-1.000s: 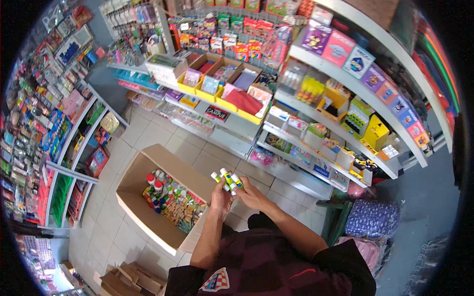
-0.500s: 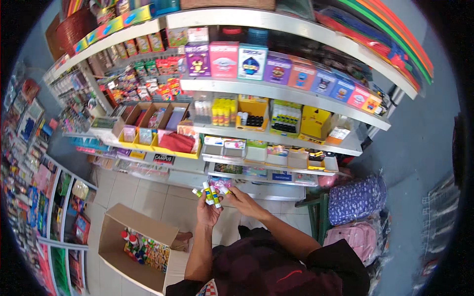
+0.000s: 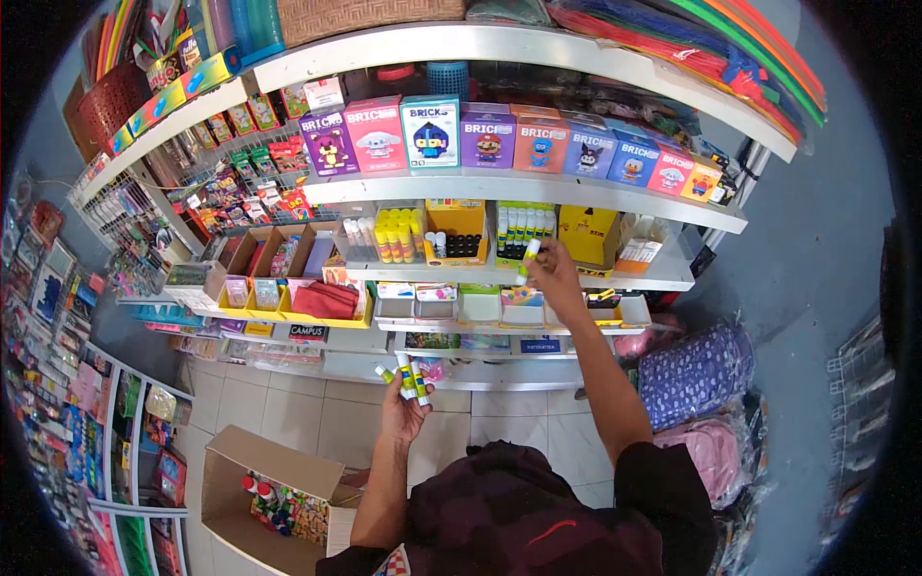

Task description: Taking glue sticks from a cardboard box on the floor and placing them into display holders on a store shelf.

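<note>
— Shelving, frame centre: what has moved?
— Right hand [image 3: 555, 269] has risen, grip pinching one glue stick [image 3: 527, 259] at the display box [image 3: 523, 233]; left hand [image 3: 403, 415], lower centre, clenched on remaining sticks [image 3: 408, 377]. Stocking under way.

Right hand [image 3: 555, 272] now up at shelf [image 3: 576, 274]

Small stationery and toy shop. White wall shelves [image 3: 519, 187] packed with goods for sale. Top shelf: row of boxed brick-toy sets [image 3: 499, 139], pink, blue, purple. Shelf below it: yellow display boxes [image 3: 456, 230] of glue sticks. Left of shelves: wire rack [image 3: 206, 206] hung with small carded items, further left more packets on slanted displays. Above shelves: baskets, coloured hoops [image 3: 730, 48]. On tiled floor below shelves: open cardboard carton [image 3: 264, 480] of stock.
</note>
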`<state>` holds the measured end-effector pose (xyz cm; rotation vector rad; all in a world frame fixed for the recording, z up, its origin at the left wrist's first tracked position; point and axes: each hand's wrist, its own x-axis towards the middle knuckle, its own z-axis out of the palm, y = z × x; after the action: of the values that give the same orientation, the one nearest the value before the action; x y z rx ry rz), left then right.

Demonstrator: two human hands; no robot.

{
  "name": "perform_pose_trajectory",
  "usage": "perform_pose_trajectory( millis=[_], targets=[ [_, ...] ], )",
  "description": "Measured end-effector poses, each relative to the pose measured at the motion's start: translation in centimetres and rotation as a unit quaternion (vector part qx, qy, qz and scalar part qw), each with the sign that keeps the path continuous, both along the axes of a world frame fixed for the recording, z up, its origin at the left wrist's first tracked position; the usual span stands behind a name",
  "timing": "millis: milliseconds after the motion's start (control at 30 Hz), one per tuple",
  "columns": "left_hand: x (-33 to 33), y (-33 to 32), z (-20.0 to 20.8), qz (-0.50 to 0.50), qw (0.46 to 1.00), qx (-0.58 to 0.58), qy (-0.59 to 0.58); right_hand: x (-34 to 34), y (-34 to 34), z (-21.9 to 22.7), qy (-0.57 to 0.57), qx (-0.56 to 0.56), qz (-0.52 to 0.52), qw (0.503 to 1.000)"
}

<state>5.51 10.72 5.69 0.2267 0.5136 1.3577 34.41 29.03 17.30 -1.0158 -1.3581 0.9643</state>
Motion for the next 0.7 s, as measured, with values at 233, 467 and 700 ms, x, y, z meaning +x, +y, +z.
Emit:
perform_pose_trajectory(
  millis=[233, 467, 700],
  targets=[
    [0.4, 0.2, 1.3, 0.013, 1.000, -0.004, 0.027, 0.8, 4.3, 1.2, 0.016, -0.036, -0.010, 0.999],
    [0.8, 0.0, 1.7, 0.037, 0.998, -0.013, 0.050, 0.9, 6.1, 0.4, -0.145, 0.114, -0.056, 0.981],
    [1.7, 0.1, 1.5, 0.030, 0.998, -0.011, 0.051, 0.2, 7.8, -1.0, -0.249, 0.155, -0.106, 0.950]
  ],
)
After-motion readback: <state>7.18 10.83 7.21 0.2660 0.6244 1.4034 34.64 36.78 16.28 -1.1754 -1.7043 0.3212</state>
